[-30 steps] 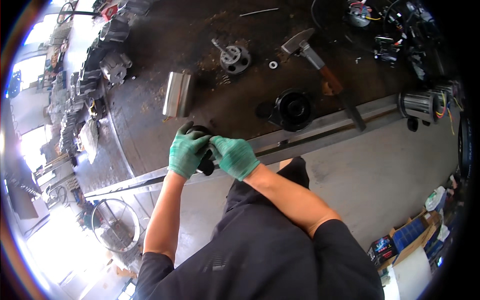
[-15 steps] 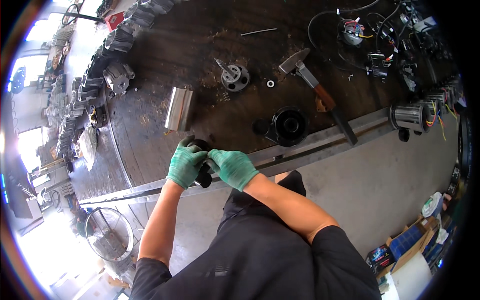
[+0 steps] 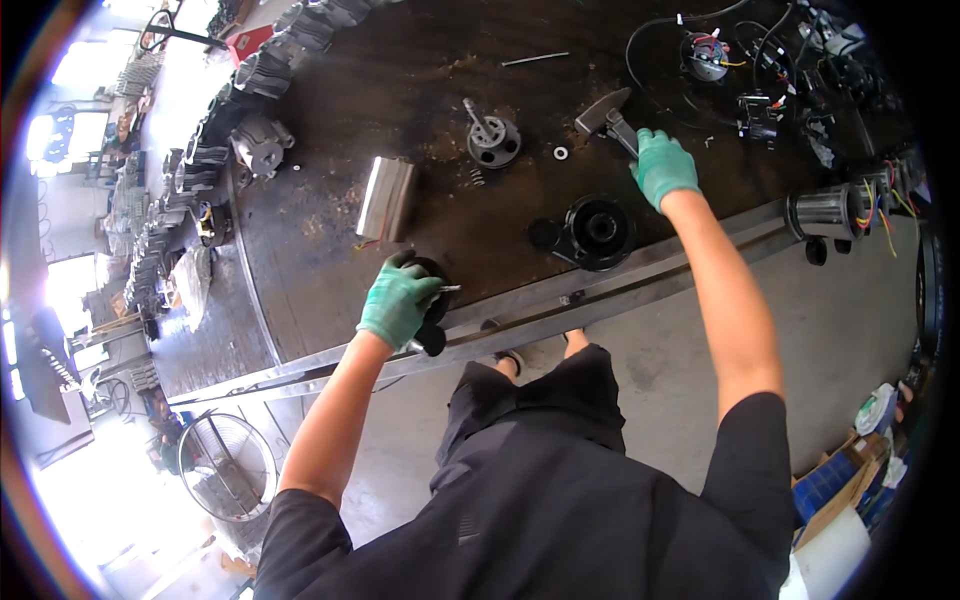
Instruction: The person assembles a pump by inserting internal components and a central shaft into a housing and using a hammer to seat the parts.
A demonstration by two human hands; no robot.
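My left hand [image 3: 398, 300], in a green glove, is closed on a black round part [image 3: 432, 338] at the table's front edge. A thin shiny metal pin [image 3: 449, 289] sticks out beside its fingers; the glove hides much of the part. Farther right, my green-gloved right hand [image 3: 663, 168] is closed round the handle of a hammer [image 3: 606, 112]. The hammer's head lies toward the far side, and the hand and forearm cover the rest of the handle. Between the hands lies a similar black round housing [image 3: 600, 228] with a side lobe.
Behind my left hand lies a shiny metal cylinder [image 3: 385, 198]. Farther back are a round metal part with a shaft [image 3: 493, 138], a washer [image 3: 561, 153] and a thin rod [image 3: 536, 59]. Wired motor parts [image 3: 825, 213] sit at right; several grey housings [image 3: 262, 146] line the left.
My right hand has left the black part beside my left hand and moved right and away onto the hammer. My left hand keeps the part, and the metal pin now shows.
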